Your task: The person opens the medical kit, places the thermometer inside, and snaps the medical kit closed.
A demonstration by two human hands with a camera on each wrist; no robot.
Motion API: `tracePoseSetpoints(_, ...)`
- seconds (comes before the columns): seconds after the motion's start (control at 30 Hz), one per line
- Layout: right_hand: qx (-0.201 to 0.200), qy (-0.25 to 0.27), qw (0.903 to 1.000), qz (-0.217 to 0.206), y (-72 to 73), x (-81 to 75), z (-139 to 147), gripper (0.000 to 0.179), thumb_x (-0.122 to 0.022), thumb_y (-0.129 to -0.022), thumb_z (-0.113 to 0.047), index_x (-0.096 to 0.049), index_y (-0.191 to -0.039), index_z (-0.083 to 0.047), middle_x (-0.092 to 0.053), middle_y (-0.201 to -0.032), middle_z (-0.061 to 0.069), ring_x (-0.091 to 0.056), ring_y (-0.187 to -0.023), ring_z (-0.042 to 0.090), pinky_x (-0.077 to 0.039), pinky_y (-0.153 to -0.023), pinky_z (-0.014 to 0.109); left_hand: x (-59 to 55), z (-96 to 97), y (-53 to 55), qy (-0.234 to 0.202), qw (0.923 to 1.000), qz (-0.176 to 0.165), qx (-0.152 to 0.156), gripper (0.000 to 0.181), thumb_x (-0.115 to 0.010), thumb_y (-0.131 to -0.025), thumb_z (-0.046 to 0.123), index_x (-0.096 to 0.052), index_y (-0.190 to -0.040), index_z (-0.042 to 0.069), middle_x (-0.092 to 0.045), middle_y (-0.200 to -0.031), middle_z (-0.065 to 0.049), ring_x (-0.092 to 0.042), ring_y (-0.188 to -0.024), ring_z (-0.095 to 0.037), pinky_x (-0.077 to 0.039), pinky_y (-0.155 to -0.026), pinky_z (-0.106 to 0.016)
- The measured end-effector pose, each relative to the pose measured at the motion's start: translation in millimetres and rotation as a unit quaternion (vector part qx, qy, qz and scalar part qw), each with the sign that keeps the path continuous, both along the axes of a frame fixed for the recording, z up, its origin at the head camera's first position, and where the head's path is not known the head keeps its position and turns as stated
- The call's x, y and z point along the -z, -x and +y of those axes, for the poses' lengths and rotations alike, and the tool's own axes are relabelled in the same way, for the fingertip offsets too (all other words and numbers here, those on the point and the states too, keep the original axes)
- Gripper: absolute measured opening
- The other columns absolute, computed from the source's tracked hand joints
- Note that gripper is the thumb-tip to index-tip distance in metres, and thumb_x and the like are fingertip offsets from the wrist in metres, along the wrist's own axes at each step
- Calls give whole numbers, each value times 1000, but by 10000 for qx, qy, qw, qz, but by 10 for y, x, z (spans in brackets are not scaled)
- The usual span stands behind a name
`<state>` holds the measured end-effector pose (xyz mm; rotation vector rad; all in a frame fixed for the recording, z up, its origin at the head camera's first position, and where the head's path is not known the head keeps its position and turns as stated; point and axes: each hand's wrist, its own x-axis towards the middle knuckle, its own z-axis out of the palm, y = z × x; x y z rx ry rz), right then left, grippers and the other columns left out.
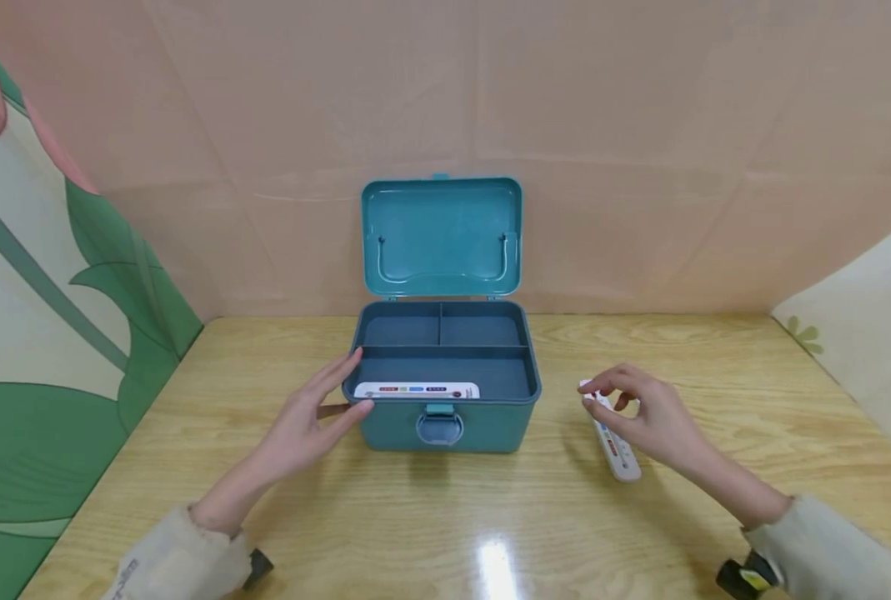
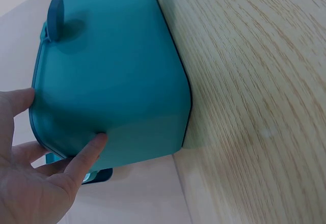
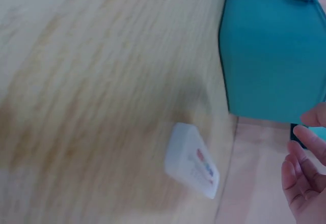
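Hands (image 1: 306,425) flank the teal box (image 1: 483,429), the right one (image 1: 653,415) above a white case (image 1: 621,457).

no legible text | white bars (image 1: 417,390): print too small | left sleeve (image 1: 182,558): lettering blurred

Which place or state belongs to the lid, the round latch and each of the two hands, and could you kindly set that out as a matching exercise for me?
Things:
1. Lid
2. Left hand
3. Right hand
4. Round latch

Places and states:
A. Above the white case that lies on the table
B. On the front of the box
C. Raised open at the box's back
D. Touching the box's side

Right pairs: 1-C, 2-D, 3-A, 4-B
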<state>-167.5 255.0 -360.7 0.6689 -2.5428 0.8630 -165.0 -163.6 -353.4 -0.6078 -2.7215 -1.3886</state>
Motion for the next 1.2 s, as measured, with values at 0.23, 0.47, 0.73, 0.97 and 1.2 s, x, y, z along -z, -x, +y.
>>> tracePoseSetpoints(0.23,6,-172,9997,-148,-19,92,69,19,-75,-78,-3,-72,-96,-7,-69,-93,4,-56,-80,5,-51,-58,21,3,5,0,-18,10000,-35,25,69,-63,-93,32,-29,-152,17,-22,-158,-16,-31,-140,-39,-54,-92,-42)
tracePoseSetpoints(0.47,-30,-342,9982,-496,-37,142,126,27,-76,-78,-4,-69,-104,-4,-69,-100,9,-59,-81,16,-51,-58,22,1,4,-7,-57,10000,-41,24,69,-63,-93,30,-29,-152,16,-21,-158,-16,-30,-140,-39,-54,-92,-42)
tracePoseSetpoints(0.73,35,-421,9969,-657,-48,192,171,30,-77,-78,-7,-68,-105,-2,-69,-101,11,-60,-83,20,-51,-59,22,-2,3,-5,-25,10000,-39,14,69,-63,-93,31,-29,-152,17,-22,-158,-16,-31,-140,-39,-54,-92,-42)
tracePoseSetpoints(0.97,65,-505,9946,-903,-62,211,194,36,-79,-76,-11,-67,-108,0,-68,-101,10,-59,-82,19,-51,-59,22,-1,-1,-2,-14,10000,-31,15,69,-63,-93,32,-29,-152,18,-22,-158,-16,-31,-140,-39,-55,-92,-42)
tracePoseSetpoints(1.2,51,-606,9894,-1317,-78,260,245,48,-80,-75,-16,-62,-116,2,-64,-104,13,-58,-79,18,-50,-58,21,10,-2,6,-38,10000,-40,24,69,-62,-94,32,-29,-152,18,-21,-158,-16,-31,-140,-40,-55,-92,-42)
